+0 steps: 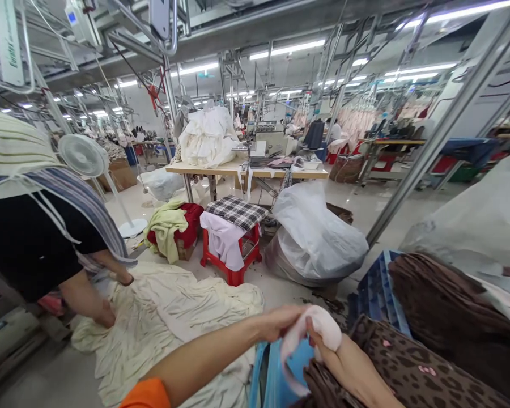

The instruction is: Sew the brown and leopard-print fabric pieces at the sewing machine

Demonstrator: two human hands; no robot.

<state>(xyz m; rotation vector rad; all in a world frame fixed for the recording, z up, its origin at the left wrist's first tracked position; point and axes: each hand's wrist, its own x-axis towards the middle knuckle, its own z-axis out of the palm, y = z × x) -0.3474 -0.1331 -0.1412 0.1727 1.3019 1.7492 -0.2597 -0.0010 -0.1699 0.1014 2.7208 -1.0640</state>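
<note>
My left hand [280,324], with an orange sleeve [145,394] at the arm, and my right hand [344,368] both pinch a pale pink piece of cloth [318,328] low in the view. Below it lies a sky-blue cloth [280,368]. My right hand rests against a brown leopard-print fabric [412,368], with plain brown fabric [446,300] piled behind it. To the left, a co-worker's hand [106,314] presses on a wide cream cloth [165,323] spread over the floor.
A blue plastic crate [378,294] stands beside the brown fabric. Ahead are a red stool [233,266] with a checked cushion, a large white sack [318,232], a red and yellow-green cloth pile [170,226], a floor fan [83,156] and a long sewing table [238,170].
</note>
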